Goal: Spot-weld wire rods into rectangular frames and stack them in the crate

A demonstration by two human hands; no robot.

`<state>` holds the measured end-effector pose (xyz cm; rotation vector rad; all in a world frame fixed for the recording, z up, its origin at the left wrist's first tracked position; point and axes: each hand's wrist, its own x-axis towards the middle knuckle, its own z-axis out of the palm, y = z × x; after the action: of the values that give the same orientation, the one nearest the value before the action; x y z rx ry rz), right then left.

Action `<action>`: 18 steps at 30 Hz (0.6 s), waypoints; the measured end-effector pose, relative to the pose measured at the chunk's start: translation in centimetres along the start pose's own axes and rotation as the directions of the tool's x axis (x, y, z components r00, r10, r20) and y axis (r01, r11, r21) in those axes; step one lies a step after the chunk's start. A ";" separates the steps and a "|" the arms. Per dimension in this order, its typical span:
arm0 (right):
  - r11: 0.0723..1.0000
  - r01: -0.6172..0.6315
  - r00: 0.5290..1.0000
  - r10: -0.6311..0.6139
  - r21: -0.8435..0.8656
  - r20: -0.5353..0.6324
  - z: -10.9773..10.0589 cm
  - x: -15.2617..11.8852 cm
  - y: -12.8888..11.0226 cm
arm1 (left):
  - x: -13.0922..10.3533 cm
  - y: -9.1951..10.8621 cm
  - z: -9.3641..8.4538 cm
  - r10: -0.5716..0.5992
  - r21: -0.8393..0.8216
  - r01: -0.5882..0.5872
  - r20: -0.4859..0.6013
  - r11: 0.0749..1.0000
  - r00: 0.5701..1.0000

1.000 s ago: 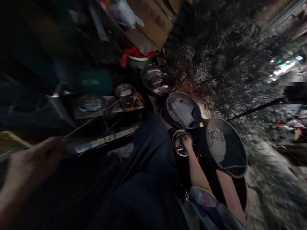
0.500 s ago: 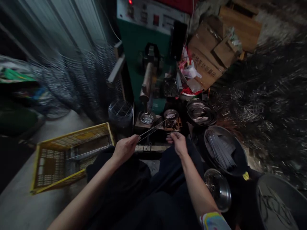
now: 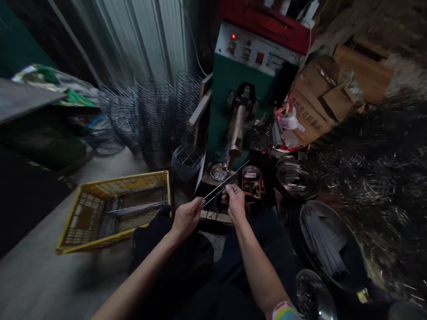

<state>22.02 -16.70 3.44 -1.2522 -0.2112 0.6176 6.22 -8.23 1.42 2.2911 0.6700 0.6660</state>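
Note:
My left hand [image 3: 188, 217] is closed on one end of a long, narrow metal wire piece [image 3: 212, 194], whose two thin rods slant up and to the right. My right hand [image 3: 235, 203] is pinched at the wire's right side, fingertips against or very near it; what lies between them is too small to make out. Just beyond the wire, the metal arm [image 3: 237, 129] of a green machine [image 3: 222, 106] points down. Below its tip sits a small dish of shiny metal bits [image 3: 218, 172]. Right of that stands a round tin [image 3: 251, 174].
A yellow crate [image 3: 115, 182] holding wire pieces stands at left, with stacked wire baskets [image 3: 155, 120] behind. At right are a coil of wire [image 3: 295, 178], a basin of metal rods [image 3: 323, 242], a steel bowl [image 3: 315, 295] and a cardboard box [image 3: 310, 111].
The view has swung left, so the scene sits farther right. My right hand has come in from apart to the wire piece, which has moved nearer the machine's arm tip. My left hand keeps its hold.

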 end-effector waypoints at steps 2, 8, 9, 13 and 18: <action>1.000 0.007 1.000 -0.007 -0.008 0.006 0.2 0.3 0.1 | 0.0 -0.2 0.0 -0.010 -0.005 0.010 -0.010 1.000 1.000; 0.999 0.032 0.999 -0.031 -0.027 0.040 0.5 1.1 0.0 | 0.5 -0.1 -0.3 -0.027 -0.040 0.027 -0.011 0.999 1.000; 0.999 0.038 0.998 -0.037 -0.026 0.045 0.5 1.2 0.0 | 0.6 0.0 -0.3 -0.028 -0.044 0.028 -0.015 0.999 0.999; 0.999 0.046 0.998 -0.045 -0.019 0.052 0.6 1.7 -0.5 | 1.2 0.6 -0.4 -0.023 -0.029 0.022 -0.039 0.999 0.999; 0.997 0.078 0.994 -0.078 0.004 0.082 0.7 2.1 -1.3 | 1.9 1.3 -0.4 -0.027 -0.021 0.026 -0.037 0.999 0.999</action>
<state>23.85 -15.15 4.52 -1.2135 -0.3270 0.6015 7.74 -7.68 3.13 2.2525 0.7066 0.7016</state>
